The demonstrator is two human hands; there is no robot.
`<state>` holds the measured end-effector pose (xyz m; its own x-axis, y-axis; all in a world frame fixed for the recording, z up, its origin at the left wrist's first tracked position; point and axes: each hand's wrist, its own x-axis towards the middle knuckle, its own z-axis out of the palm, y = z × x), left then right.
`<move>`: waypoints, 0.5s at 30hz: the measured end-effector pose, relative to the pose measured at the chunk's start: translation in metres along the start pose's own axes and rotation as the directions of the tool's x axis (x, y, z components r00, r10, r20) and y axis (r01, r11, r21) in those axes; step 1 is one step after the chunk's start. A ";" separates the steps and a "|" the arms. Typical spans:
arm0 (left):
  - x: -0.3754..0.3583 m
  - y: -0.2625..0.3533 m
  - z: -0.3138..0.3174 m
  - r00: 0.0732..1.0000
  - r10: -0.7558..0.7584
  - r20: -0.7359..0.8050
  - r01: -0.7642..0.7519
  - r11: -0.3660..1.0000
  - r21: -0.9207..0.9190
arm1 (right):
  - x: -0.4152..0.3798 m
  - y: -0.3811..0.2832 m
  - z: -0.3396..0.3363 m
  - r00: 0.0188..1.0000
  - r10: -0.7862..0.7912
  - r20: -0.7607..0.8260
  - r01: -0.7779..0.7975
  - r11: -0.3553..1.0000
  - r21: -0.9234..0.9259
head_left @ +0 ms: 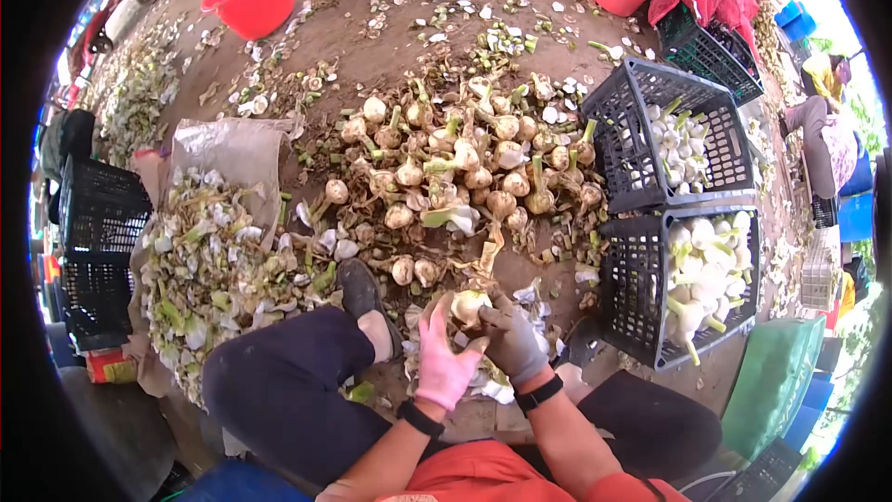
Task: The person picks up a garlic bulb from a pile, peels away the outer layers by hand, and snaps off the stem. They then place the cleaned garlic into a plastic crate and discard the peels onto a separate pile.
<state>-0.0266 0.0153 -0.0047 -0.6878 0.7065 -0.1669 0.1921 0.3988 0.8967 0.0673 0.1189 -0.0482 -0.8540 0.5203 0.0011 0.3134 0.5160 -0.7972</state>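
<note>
Dirt ground (330, 5) strewn with peelings (190, 330) surrounds the garlic pile (465, 156). On the pile's near side, the right hand (512, 338) grips a bulb (470, 306); the left hand (445, 359) (pink-gloved) curves, fingers spread, against it. With that side slack, the bulb could slip free.

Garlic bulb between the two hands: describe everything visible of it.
The garlic bulb is rounded and cream-white, its skin fairly smooth-looking. The grey-gloved right hand touches one side; the pink-gloved left hand lies along the other, though how firmly it grips is unclear. The underside is hidden, and whether the dry tan leaf just beyond is attached cannot be told.
</note>
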 end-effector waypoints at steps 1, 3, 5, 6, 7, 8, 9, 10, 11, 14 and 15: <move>-0.002 0.001 -0.001 1.000 -0.008 0.025 0.008 1.000 0.013 | -0.004 -0.019 -0.001 0.958 0.282 0.050 -0.228 0.643 0.731; -0.005 0.001 -0.004 0.997 -0.040 0.065 0.051 0.983 -0.179 | -0.011 -0.051 -0.010 0.878 0.430 0.211 -0.250 0.036 0.968; -0.008 0.004 -0.004 0.995 -0.042 0.091 0.078 0.894 -0.441 | -0.023 -0.056 -0.025 0.885 0.456 0.089 -0.259 0.325 0.910; -0.011 0.009 -0.007 0.996 -0.025 0.090 0.062 0.893 -0.447 | -0.027 -0.060 -0.033 0.887 0.462 -0.027 -0.276 0.576 0.769; -0.014 0.014 -0.011 0.995 0.082 0.053 -0.063 0.955 -0.289 | -0.031 -0.066 -0.037 0.858 0.513 -0.028 -0.220 0.415 0.883; -0.017 0.025 -0.016 0.981 0.191 0.034 -0.185 0.975 -0.120 | -0.032 -0.077 -0.043 0.858 0.513 -0.042 -0.210 0.424 0.881; -0.021 0.034 -0.017 0.967 0.254 -0.006 -0.254 0.962 -0.101 | -0.031 -0.087 -0.049 0.878 0.462 -0.123 -0.145 0.502 0.852; -0.026 0.038 -0.015 0.965 0.264 -0.005 -0.263 0.959 -0.108 | -0.030 -0.095 -0.052 0.893 0.403 -0.198 -0.078 0.574 0.815; -0.030 0.040 -0.015 0.927 0.373 -0.029 -0.373 0.927 -0.020 | -0.030 -0.100 -0.049 0.874 0.405 -0.268 -0.040 0.610 0.791; -0.038 0.043 -0.019 0.863 0.502 -0.055 -0.498 0.864 0.067 | -0.036 -0.108 -0.046 0.823 0.483 -0.298 -0.081 0.620 0.780; -0.039 0.042 -0.021 0.873 0.485 -0.044 -0.482 0.874 0.062 | -0.037 -0.108 -0.043 0.812 0.477 -0.336 -0.080 0.662 0.746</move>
<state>-0.0065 -0.0074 0.0477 -0.5383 0.7847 0.3075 0.5430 0.0439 0.8386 0.0829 0.0734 0.0640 -0.4042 0.8975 -0.1762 -0.0344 -0.2074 -0.9776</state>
